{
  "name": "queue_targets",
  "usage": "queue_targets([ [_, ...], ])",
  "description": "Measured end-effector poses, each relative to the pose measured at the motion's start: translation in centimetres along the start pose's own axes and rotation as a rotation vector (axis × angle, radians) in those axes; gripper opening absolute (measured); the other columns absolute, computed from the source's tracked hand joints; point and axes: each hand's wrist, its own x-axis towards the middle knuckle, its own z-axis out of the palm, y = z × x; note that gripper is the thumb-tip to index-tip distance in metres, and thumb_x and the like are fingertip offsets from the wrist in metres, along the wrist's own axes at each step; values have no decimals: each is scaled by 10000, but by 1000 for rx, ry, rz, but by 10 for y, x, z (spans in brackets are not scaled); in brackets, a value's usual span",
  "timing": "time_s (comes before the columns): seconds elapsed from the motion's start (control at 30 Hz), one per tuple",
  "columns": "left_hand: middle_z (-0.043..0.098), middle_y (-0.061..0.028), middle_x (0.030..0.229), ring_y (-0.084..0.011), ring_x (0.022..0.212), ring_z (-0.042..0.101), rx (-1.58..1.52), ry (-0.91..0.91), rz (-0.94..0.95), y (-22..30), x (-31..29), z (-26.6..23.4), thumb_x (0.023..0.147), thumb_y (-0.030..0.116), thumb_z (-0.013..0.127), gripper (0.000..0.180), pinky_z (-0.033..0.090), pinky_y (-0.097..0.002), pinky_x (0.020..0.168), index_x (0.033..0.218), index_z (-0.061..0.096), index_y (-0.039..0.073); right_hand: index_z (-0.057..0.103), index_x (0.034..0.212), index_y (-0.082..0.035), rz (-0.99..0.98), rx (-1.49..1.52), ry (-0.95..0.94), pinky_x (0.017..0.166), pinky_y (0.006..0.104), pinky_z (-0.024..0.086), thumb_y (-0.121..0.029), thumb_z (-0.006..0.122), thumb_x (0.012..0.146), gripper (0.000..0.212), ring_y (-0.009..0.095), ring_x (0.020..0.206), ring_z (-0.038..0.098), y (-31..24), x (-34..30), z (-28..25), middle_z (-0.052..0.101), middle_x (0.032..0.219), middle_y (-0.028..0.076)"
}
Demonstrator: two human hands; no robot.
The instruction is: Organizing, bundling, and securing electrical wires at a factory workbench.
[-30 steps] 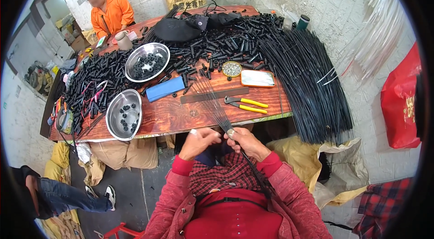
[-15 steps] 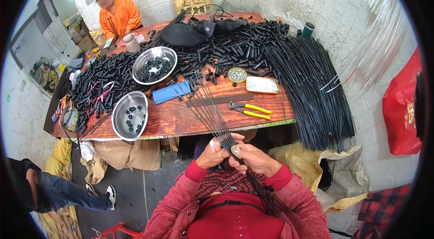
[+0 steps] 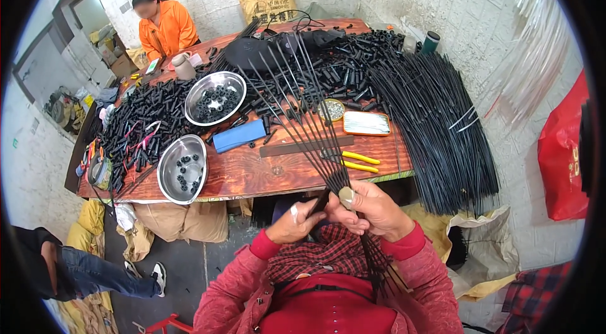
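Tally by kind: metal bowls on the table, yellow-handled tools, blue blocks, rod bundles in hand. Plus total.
Metal bowls: 2
Yellow-handled tool: 1
Blue block: 1
Black rod bundle, in the right hand: 1
Total: 5

Holds the left hand (image 3: 289, 225) and right hand (image 3: 384, 209) close together, just short of the near edge of the tabletop (image 3: 240, 173), and slants both red-sleeved forearms (image 3: 238, 276) inward toward that same edge. Bends the left fingers (image 3: 312, 221) in toward the right hand, with a white strip (image 3: 294, 212) across the skin. Curls the right fingers (image 3: 355, 224) inward as well, pressing with a thumb capped in tan (image 3: 346, 195) on the side nearer the tabletop.
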Motion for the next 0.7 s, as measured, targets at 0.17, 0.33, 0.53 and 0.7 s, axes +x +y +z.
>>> queue_targets([
  [0.17,702,-173,1104,-336,1038,690,434,146,340,25,78,-68,813,-87,579,419,544,-398,869,1211,643,28,565,1072,-21,-77,-164,14,453,196,360,-308,514,1062,292,43,482,420,-20,13,21,510,672,-3],
  [0.33,691,-110,1041,-309,941,680,643,356,476,-42,148,-115,872,46,629,289,540,-385,810,1161,639,43,578,1067,-18,-224,-556,290,512,220,406,-203,426,1068,239,65,552,488,21,65,-7,547,710,-4],
  [0.53,657,-143,1264,-327,1194,616,603,197,378,-138,121,-125,949,39,581,313,449,-443,1051,1255,632,89,588,1050,-28,-120,-635,205,557,239,445,-216,447,1053,236,75,591,514,76,80,-38,551,729,-2],
  [0.7,616,-140,1378,-328,1320,548,590,155,226,-117,120,-128,961,58,585,390,386,-436,1135,1350,601,84,586,1079,-32,-92,-603,130,572,221,437,-227,434,1072,248,69,621,511,74,81,-38,536,736,-15],
])
